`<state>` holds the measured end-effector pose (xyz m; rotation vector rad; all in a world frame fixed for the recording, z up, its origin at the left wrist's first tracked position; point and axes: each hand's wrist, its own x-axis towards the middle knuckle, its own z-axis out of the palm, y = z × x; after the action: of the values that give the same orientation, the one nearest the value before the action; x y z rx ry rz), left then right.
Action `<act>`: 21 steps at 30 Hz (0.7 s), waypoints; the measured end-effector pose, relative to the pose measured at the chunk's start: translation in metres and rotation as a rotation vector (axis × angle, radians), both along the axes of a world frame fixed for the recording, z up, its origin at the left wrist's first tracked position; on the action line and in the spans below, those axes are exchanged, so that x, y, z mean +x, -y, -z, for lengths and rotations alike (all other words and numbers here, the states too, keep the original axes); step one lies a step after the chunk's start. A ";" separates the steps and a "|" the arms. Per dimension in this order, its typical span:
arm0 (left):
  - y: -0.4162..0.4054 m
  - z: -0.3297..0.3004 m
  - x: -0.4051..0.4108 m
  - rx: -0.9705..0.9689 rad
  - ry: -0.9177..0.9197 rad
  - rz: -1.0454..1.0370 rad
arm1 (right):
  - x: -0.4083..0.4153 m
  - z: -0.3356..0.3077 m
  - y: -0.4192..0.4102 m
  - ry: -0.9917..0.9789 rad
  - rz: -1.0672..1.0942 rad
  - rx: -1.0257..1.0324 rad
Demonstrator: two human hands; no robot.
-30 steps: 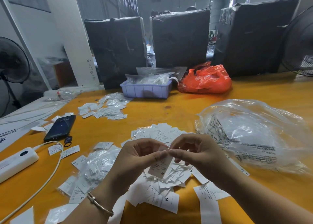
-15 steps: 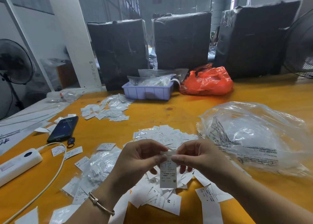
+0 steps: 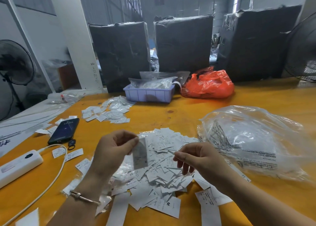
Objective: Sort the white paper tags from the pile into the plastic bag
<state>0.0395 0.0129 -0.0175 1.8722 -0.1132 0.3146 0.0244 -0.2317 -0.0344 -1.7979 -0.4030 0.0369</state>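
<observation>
While the left hand [image 3: 112, 148] pinches one blurred tag [image 3: 140, 154] above the pile [image 3: 159, 171], the right hand [image 3: 198, 157] hovers beside it, fingers loosely curled, holding nothing I can make out. Tags in the pile read XS, S and M. The clear bag [image 3: 256, 140], printed with warning text, lies right on the desk [image 3: 171, 109]. One phone [image 3: 64, 130] shows 17:30.

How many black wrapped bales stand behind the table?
3: left bale, middle bale, right bale, side by side along the far edge. More may be hidden behind.
</observation>
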 end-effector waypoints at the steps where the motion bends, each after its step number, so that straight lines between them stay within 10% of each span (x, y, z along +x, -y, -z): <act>1: -0.009 0.001 0.005 0.069 -0.021 -0.077 | 0.001 0.001 0.000 0.001 0.003 -0.010; 8: -0.048 0.017 0.023 0.671 -0.260 -0.412 | 0.004 0.007 0.001 0.015 0.003 -0.031; 21: -0.044 0.031 0.030 0.885 -0.317 -0.389 | 0.012 0.021 0.002 0.092 0.065 -0.117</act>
<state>0.0694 0.0567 -0.0484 2.8020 0.3960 0.2409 0.0359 -0.2337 -0.0555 -1.9321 -0.4151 -0.0693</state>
